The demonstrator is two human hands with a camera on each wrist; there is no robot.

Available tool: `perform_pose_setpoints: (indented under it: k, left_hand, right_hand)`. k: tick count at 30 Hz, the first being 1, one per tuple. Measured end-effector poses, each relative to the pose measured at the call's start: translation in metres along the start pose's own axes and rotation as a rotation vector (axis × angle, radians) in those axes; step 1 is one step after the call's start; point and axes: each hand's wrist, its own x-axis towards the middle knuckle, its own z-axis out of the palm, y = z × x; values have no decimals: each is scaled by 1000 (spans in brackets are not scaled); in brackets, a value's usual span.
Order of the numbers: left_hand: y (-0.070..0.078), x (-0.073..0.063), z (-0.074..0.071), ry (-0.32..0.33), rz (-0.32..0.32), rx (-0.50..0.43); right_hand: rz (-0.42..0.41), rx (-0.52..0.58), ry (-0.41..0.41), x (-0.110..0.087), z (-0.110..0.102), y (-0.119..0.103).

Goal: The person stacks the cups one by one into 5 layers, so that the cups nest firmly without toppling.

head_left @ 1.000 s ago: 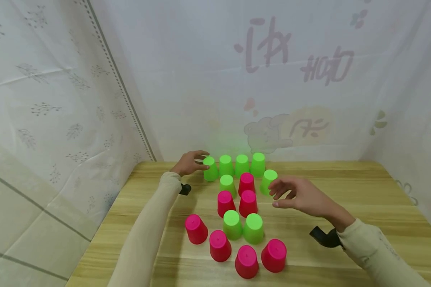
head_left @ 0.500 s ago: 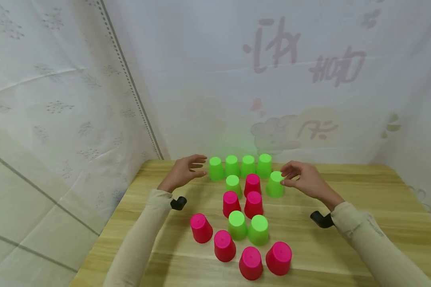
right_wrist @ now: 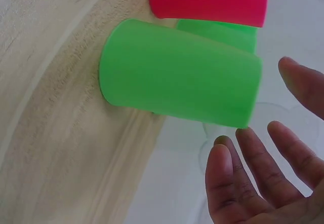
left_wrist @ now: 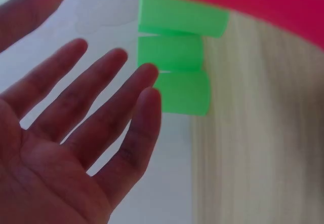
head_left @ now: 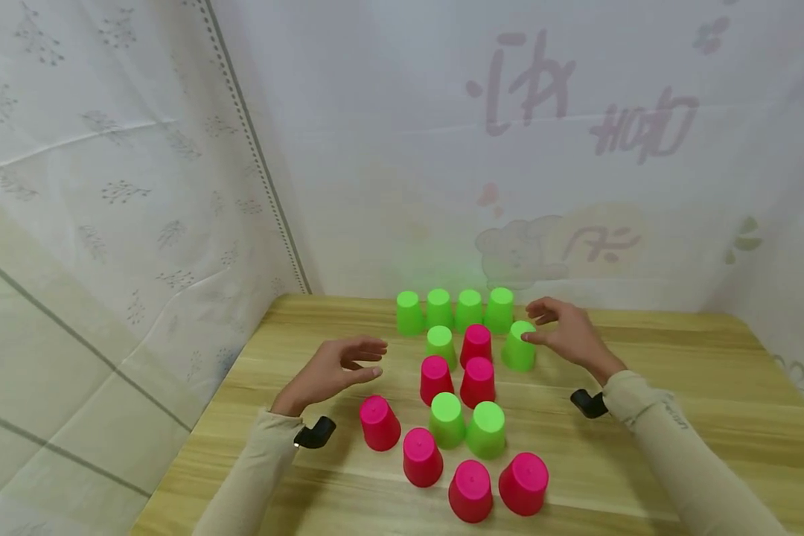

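Observation:
My left hand hovers over the table's left part with relaxed, spread fingers, behind the leftmost red cup. In the left wrist view its palm holds nothing, and green cups show past the fingertips. My right hand hangs beside the rightmost green cup, fingers loosely bent. The right wrist view shows that green cup standing upside down on the table, a small gap away from the thumb.
A row of green cups lines the table's back edge. Red cups and two green cups stand mid-table. More red cups stand in front. A white printed curtain hangs behind the wooden table.
My left hand has drawn back from the leftmost green cup in the back row, toward me and down. My right hand has shifted slightly away, staying beside its green cup. The cups keep their arrangement.

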Motion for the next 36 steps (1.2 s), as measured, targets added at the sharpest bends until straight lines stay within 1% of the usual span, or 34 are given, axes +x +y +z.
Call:
perform_pose_setpoints:
  k: [3,6,12,17,24,30,36]
  left_hand:
    - [-3,-14,4,-43,-2,-4]
    - [-6,-25,7,-64,-12,-7]
    - [-16,-39,13,-67,-50,-51]
    - [-21,-45,17,-79,-62,-82]
    - [-26,-52,20,-74,-37,-106]
    - [-29,-56,23,-63,-13,-88]
    - [-30,-59,27,-50,-11,-101]
  right_hand:
    - [7,-4,-13,3,5,3]
    - [6,-15,-26,5,10,5]
    - [7,-9,-34,5,14,7]
    - [6,-7,-32,6,18,11]
    - [-3,-21,-9,8,20,17]
    - [-1,-27,9,7,16,20]
    - [0,-57,29,12,6,22]
